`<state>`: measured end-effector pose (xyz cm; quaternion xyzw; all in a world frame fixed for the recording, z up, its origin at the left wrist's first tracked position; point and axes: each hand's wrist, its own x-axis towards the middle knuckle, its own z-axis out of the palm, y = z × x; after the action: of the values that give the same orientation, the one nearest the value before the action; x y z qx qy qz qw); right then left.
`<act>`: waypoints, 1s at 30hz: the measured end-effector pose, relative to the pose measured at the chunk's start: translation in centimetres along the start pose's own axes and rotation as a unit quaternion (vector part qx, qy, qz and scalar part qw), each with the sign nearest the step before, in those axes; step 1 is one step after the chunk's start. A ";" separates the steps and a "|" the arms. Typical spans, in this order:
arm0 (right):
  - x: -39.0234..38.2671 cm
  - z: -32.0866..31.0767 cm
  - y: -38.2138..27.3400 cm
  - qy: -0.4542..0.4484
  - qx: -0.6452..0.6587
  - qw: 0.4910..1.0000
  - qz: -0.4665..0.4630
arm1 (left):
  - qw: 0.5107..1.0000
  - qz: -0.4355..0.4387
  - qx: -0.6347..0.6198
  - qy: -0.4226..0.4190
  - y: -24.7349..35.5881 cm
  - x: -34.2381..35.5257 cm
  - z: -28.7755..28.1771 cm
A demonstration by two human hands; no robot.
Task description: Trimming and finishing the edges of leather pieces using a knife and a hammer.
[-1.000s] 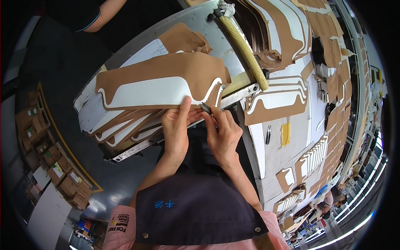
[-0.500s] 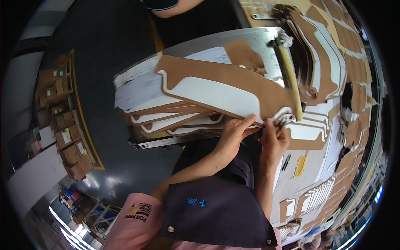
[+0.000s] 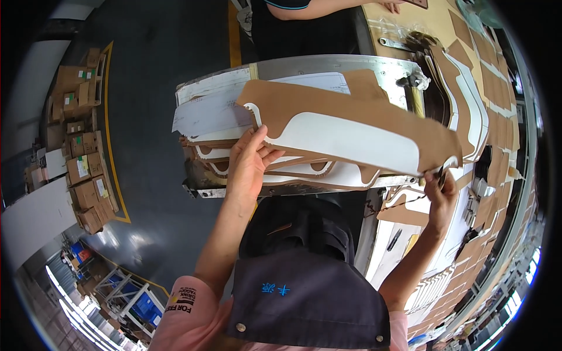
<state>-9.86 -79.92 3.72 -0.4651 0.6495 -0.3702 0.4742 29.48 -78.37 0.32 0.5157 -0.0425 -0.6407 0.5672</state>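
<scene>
A long, curved brown board (image 3: 345,111) with a white shaped face is held up slantwise between my two hands. Thumb and fingers of my left hand (image 3: 249,164) pinch its lower edge near the left end. My right hand (image 3: 442,196) is closed at its right tip, around a small dark metal tool (image 3: 443,174) whose kind I cannot make out; the thumb is against the board's edge. Close to that hand hangs a thin dark strip (image 3: 398,205). Under the raised board lies a stack of similar brown and white boards (image 3: 281,175) on a metal-edged stand (image 3: 316,63).
A hammer (image 3: 415,99) lies partly hidden behind the board. More shaped boards (image 3: 468,99) stand at the right, beside a wrench (image 3: 395,44). A black pen (image 3: 394,239) rests on the right-hand table. Another person's arm (image 3: 316,9) is at the top. Cartons (image 3: 82,169) are stacked at left.
My left hand has moved left along the board's lower edge, my right hand to the right. The board has shifted right and now covers most of the hammer handle.
</scene>
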 end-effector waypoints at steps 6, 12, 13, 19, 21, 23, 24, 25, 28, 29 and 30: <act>4.3 5.4 -1.3 0.188 -0.249 0.941 -0.133 | 0.994 0.000 0.091 -0.057 -0.6 -1.6 0.1; -6.1 16.2 -3.5 -0.017 -0.116 0.989 -0.087 | 0.988 -0.016 0.136 -0.076 -1.1 -3.2 1.3; -7.2 17.1 -2.9 -0.028 -0.102 0.990 -0.094 | 0.988 -0.023 0.134 -0.080 -1.2 -3.4 1.7; -9.1 17.9 -2.5 -0.009 -0.114 0.985 -0.130 | 0.981 -0.017 0.175 -0.082 -1.5 -4.7 3.6; -9.1 17.5 -2.5 -0.009 -0.122 0.983 -0.135 | 0.981 -0.019 0.174 -0.088 -2.1 -4.9 3.9; -9.0 17.4 -2.3 0.013 -0.118 0.980 -0.158 | 0.980 -0.020 0.174 -0.096 -2.6 -5.1 4.2; -9.0 17.3 -2.2 0.016 -0.124 0.979 -0.163 | 0.980 -0.015 0.173 -0.094 -2.9 -5.2 4.3; -9.1 17.3 -2.1 0.017 -0.133 0.977 -0.168 | 0.981 -0.011 0.169 -0.093 -3.0 -5.3 4.3; -9.3 17.4 -1.9 0.026 -0.141 0.976 -0.162 | 0.981 -0.009 0.176 -0.080 -3.3 -5.4 4.4; -9.3 17.4 -1.9 0.027 -0.138 0.977 -0.162 | 0.980 -0.011 0.179 -0.081 -3.4 -5.5 4.5; -9.2 17.3 -1.9 0.034 -0.143 0.975 -0.167 | 0.981 -0.012 0.179 -0.080 -3.5 -5.5 4.6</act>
<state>8.34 -72.34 3.15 -0.6167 0.6247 -0.3633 0.3120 22.85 -75.29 3.56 0.5565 -0.1956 -0.6686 0.4528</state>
